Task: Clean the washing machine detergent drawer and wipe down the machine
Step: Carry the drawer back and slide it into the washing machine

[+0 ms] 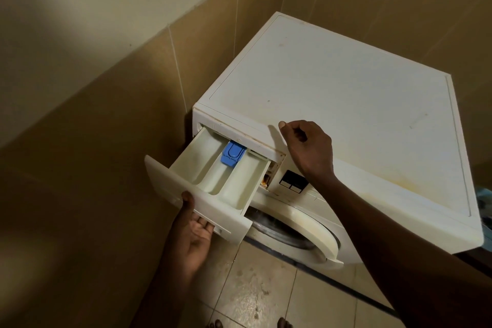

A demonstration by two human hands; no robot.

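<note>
The detergent drawer (pixel 210 170), pulled out of the washing machine (pixel 346 104), was gripped by the left hand (pixel 193 229); the right hand (pixel 308 146), curled and seemingly empty, was seen at the top edge.

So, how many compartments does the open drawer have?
3: the left compartment, the middle compartment with a blue cap at its back, the right compartment. The drawer's rear sits inside the machine, so more may hide.

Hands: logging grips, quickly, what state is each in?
Left hand: holding the detergent drawer by its front panel.
Right hand: closed, fingers curled, holding nothing, over the washing machine.
</note>
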